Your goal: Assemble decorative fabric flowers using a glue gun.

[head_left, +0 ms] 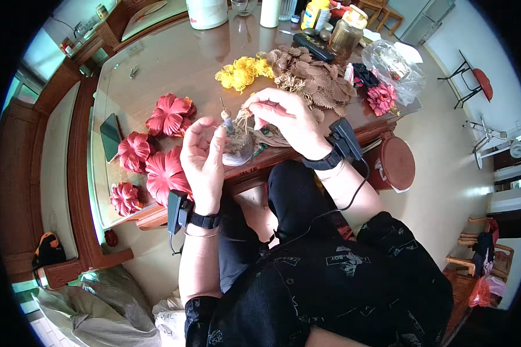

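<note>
At the table's front edge, my right hand [283, 115] pinches a small beige stringy piece [244, 118] between thumb and fingertips. My left hand [204, 165] is raised beside it, fingers curled but apart, with nothing visible in them. Between the hands stands a squat round container [239, 151], greyish and partly hidden by the left hand. A thin upright stick with a pale bluish wrapped part [228, 124] rises from it. Left of my left hand lie several red fabric flowers [168, 115]. Beyond my right hand are yellow frilly flower pieces [243, 72] and a heap of brown toothed leaf shapes [312, 75].
On the glass-topped wooden table [150, 63] lie a phone [111, 137], a dark case [314, 47], a brown jar [347, 34] and a clear plastic bag [396, 66] by a pink flower [382, 99]. A lidded red-brown bin [397, 163] stands at right, below the table edge.
</note>
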Demonstrator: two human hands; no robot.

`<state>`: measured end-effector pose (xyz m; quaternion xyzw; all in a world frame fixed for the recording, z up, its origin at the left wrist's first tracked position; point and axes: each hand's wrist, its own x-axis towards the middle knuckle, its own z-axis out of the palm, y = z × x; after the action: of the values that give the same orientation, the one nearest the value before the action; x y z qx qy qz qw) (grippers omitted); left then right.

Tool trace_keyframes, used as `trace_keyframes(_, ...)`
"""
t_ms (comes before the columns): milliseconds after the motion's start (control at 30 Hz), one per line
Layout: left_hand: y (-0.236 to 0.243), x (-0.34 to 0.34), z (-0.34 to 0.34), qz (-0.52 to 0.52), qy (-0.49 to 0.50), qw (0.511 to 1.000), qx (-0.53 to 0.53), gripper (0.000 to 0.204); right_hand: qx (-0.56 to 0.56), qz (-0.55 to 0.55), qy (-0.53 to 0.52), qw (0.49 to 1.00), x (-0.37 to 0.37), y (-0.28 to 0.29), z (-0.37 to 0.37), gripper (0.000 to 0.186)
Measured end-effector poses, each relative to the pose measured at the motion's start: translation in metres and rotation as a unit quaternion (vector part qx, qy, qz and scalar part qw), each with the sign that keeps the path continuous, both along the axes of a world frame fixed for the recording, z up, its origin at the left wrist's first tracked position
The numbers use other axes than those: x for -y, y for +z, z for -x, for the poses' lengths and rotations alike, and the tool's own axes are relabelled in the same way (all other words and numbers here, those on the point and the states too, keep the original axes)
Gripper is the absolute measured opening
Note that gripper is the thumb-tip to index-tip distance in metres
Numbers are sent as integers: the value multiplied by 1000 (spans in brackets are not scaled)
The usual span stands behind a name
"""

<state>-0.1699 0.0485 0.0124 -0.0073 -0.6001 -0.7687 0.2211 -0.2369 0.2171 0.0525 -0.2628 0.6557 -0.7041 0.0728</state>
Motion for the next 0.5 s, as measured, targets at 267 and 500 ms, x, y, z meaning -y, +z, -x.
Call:
trace_keyframes(267, 0, -3, 19, -9, -63, 998, 21, 28, -120, -53, -21, 991, 10, 12, 23, 13)
trace_keyframes(500, -2, -4, 21, -9, -63, 998, 14, 23, -130, -29, 4, 991, 20, 18, 31, 14)
